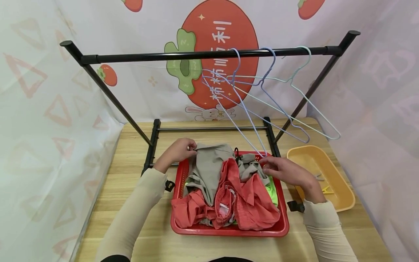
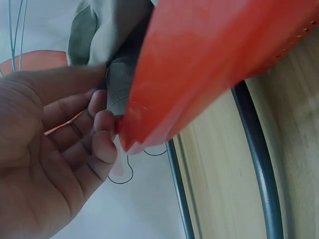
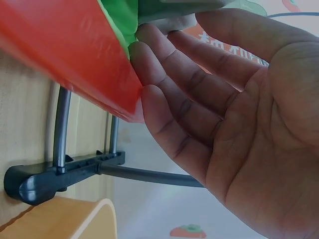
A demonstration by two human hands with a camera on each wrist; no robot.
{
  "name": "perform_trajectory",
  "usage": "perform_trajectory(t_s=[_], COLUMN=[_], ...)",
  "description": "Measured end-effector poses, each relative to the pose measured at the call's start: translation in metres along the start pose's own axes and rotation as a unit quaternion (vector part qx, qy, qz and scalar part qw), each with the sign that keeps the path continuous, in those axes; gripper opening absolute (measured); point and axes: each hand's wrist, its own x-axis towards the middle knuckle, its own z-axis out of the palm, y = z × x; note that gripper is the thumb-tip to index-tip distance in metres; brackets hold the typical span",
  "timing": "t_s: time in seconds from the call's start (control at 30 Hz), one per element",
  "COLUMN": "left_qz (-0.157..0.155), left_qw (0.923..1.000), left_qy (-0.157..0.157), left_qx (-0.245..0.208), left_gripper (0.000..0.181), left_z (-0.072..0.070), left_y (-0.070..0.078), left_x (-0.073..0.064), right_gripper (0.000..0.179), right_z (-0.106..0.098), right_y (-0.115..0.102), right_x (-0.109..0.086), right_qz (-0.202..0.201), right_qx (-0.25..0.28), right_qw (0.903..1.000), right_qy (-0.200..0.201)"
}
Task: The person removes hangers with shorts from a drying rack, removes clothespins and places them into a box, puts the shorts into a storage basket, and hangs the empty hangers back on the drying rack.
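My left hand [image 1: 180, 152] is at the back left of a red basket [image 1: 175, 220], pinching the edge of a grey garment [image 1: 212, 163] between thumb and fingers. That garment drapes down over the basket's contents. At the back right, my right hand [image 1: 288, 171] has loosely bent fingers under a bunched part of grey cloth [image 1: 250, 168] and its thumb against it. In the right wrist view the fingertips [image 3: 149, 97] are right at the basket's rim. Red garments [image 1: 255, 205] with a gathered waistband lie in front, and bright green cloth [image 1: 271, 191] peeks out at the right.
Above stands a black clothes rack [image 1: 147, 57]. Three thin hangers hang from it: a lilac one [image 1: 252, 116], a blue one [image 1: 284, 112] and a pale green one [image 1: 315, 105]. Right of the basket, a yellow tray [image 1: 347, 196] holds small clips [image 1: 326, 190]. A patterned curtain [image 1: 42, 120] surrounds the table.
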Motion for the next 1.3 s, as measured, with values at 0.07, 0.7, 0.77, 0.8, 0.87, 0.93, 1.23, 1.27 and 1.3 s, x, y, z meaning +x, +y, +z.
perform_trajectory(t_s=[0.07,0.7,0.77,0.8,0.87,0.93,1.23,1.27,1.3], left_qz=[0.0,0.081,0.09,0.095,0.101,0.104,0.081,0.078,0.076], left_qw=[1.0,0.9934,0.9914,0.9903,0.9884,0.9865,0.9866,0.987,0.9871], left_qy=[0.008,-0.075,-0.088,-0.095,-0.107,-0.119,-0.132,-0.131,-0.131], left_qx=[0.002,-0.029,-0.034,-0.036,-0.038,-0.042,-0.051,-0.051,-0.05], left_gripper=[0.007,0.019,0.018,0.018,0.019,0.02,0.027,0.027,0.027], left_z=[0.001,-0.009,-0.007,-0.006,-0.003,0.0,0.011,0.012,0.012], left_y=[0.001,0.019,0.021,0.023,0.025,0.027,0.029,0.029,0.029], left_x=[0.0,-0.038,-0.043,-0.046,-0.051,-0.057,-0.077,-0.079,-0.081], right_gripper=[0.034,0.035,0.037,0.039,0.041,0.041,0.041,0.041,0.04], right_z=[0.0,0.002,0.003,0.003,0.003,0.003,0.006,0.007,0.007], right_y=[0.0,0.005,0.005,0.005,0.006,0.006,0.008,0.008,0.007], right_x=[0.001,0.001,0.001,0.0,0.001,0.001,0.0,0.0,-0.001], right_qz=[-0.004,-0.002,-0.004,-0.004,-0.003,-0.003,-0.011,-0.012,-0.012], right_qx=[0.0,0.002,0.004,0.005,0.006,0.008,-0.01,-0.011,-0.012], right_qw=[1.0,1.0,1.0,1.0,1.0,0.9999,0.9998,0.9997,0.9997], right_qy=[-0.001,0.003,0.005,0.005,0.005,0.005,0.014,0.016,0.018])
